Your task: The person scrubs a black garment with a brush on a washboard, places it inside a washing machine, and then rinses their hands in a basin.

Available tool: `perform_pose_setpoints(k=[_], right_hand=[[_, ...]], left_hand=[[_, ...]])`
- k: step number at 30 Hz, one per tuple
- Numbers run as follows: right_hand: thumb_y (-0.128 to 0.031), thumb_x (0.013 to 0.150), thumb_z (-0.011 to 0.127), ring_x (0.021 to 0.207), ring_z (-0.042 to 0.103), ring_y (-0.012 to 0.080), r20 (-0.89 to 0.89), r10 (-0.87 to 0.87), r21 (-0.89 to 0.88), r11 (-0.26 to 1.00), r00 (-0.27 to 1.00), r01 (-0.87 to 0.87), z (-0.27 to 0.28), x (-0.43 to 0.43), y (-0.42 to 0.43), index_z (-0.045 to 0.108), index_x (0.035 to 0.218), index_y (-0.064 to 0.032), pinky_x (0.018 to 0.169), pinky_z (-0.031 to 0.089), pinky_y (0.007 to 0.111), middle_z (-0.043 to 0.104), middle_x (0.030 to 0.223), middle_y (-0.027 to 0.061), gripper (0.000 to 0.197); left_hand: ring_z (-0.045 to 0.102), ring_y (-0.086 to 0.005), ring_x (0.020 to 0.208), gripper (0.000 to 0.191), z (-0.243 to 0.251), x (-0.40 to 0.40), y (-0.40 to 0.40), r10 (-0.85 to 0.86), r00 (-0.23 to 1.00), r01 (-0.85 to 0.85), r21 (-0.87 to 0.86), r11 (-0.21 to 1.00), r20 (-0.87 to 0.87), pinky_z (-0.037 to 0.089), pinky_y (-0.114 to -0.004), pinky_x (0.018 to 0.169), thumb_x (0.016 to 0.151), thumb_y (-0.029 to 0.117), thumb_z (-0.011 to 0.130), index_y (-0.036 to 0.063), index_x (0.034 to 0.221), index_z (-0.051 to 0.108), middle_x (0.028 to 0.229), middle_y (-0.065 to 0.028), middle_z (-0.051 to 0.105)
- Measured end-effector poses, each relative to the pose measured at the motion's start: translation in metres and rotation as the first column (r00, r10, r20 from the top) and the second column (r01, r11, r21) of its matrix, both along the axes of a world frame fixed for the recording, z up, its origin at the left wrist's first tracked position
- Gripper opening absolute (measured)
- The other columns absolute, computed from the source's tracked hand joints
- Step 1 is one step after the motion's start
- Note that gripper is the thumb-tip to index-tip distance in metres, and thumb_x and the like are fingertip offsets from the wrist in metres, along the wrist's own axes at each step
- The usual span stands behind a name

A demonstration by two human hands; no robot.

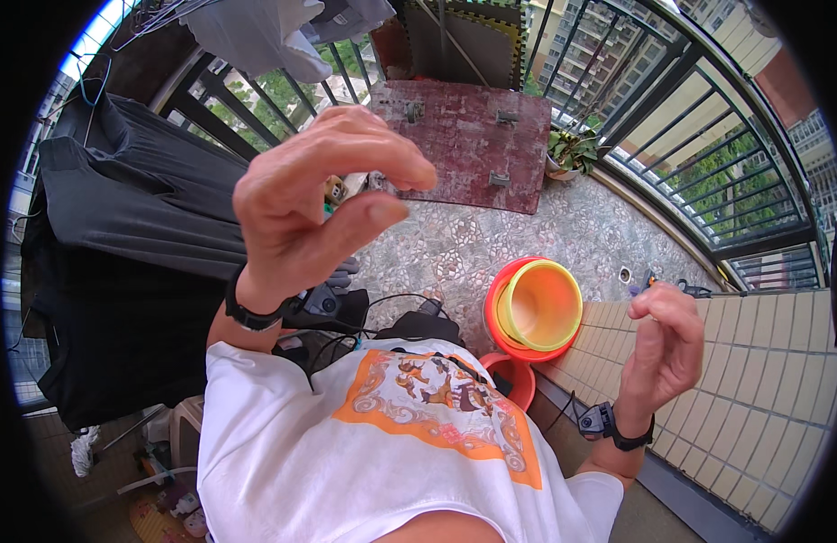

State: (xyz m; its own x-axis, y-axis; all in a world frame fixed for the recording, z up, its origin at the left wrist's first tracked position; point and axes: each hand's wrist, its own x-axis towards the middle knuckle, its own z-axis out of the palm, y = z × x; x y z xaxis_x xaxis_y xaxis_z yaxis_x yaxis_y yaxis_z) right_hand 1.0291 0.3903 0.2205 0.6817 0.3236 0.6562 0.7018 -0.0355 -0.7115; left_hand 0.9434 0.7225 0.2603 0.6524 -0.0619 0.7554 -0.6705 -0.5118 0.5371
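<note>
My left hand [317, 197] is raised in front of me, thumb and curled fingers apart, holding nothing. Dark garments [140, 183] hang on hangers beside it, and a dark red board [466, 146] lies beyond it. On the other side, my right hand [663, 339] is lifted near the tiled wall with its fingers bent; whether anything sits between the fingertips is unclear. A small dark and orange item [649, 278] shows just past those fingertips. Both wrists wear black straps, with a small device visible on the right one. Nested yellow [574, 305] and red buckets [493, 319] stand between the hands.
A red basin [524, 387] is on the floor by the buckets. A potted plant [571, 153] stands beside the board near the metal railing [697, 142]. Pale clothes [255, 34] hang above. The low tiled wall [751, 380] runs along my right side, and a cable loops near my waist.
</note>
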Motion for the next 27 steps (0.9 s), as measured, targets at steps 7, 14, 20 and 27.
perform_pose_setpoints(k=[7,14,20,27], right_hand=[[-0.001,0.097,0.065,0.087,0.065,0.0118,-0.411,-0.031,-0.38,0.914,0.911,-0.141,-0.202,0.047,0.007,0.068,0.108,0.0024,0.079,0.052,0.027,0.068,0.096,0.0058,0.013],[-0.001,0.089,0.07,0.088,0.072,0.0236,-0.508,-0.19,-0.582,0.795,0.84,-0.172,-0.305,0.103,0.013,0.069,0.112,0.0003,0.079,0.057,0.033,0.072,0.1,0.0144,0.023],[-0.013,0.09,0.071,0.091,0.072,0.0307,-0.56,-0.191,-0.687,0.652,0.806,-0.322,-0.335,0.172,0.049,0.071,0.111,-0.0003,0.082,0.057,0.041,0.074,0.1,0.0177,0.025],[-0.014,0.091,0.071,0.091,0.074,0.031,-0.527,-0.216,-0.717,0.633,0.822,-0.294,-0.386,0.253,0.094,0.071,0.111,0.0004,0.084,0.059,0.04,0.076,0.1,0.0185,0.025]], left_hand=[[0.072,-0.0255,0.089,0.038,-0.202,0.023,0.076,0.233,0.437,0.081,0.296,0.952,-0.868,0.054,-0.038,0.078,0.094,0.029,0.074,0.0015,0.119,0.069,0.101,-0.0123,0.075],[0.073,-0.0308,0.087,0.04,-0.295,0.093,0.129,0.182,0.466,0.057,0.234,0.97,-0.866,0.055,-0.041,0.077,0.092,0.031,0.074,0.0026,0.12,0.069,0.098,-0.0151,0.075],[0.072,-0.0281,0.09,0.037,-0.33,0.179,0.189,0.109,0.47,0.026,0.137,0.99,-0.876,0.055,-0.038,0.08,0.093,0.026,0.073,0.0016,0.121,0.068,0.098,-0.0144,0.075],[0.07,-0.0222,0.091,0.034,-0.34,0.257,0.248,0.087,0.419,-0.078,0.06,0.995,-0.904,0.055,-0.035,0.083,0.095,0.02,0.072,0.0014,0.123,0.066,0.102,-0.0125,0.075]])
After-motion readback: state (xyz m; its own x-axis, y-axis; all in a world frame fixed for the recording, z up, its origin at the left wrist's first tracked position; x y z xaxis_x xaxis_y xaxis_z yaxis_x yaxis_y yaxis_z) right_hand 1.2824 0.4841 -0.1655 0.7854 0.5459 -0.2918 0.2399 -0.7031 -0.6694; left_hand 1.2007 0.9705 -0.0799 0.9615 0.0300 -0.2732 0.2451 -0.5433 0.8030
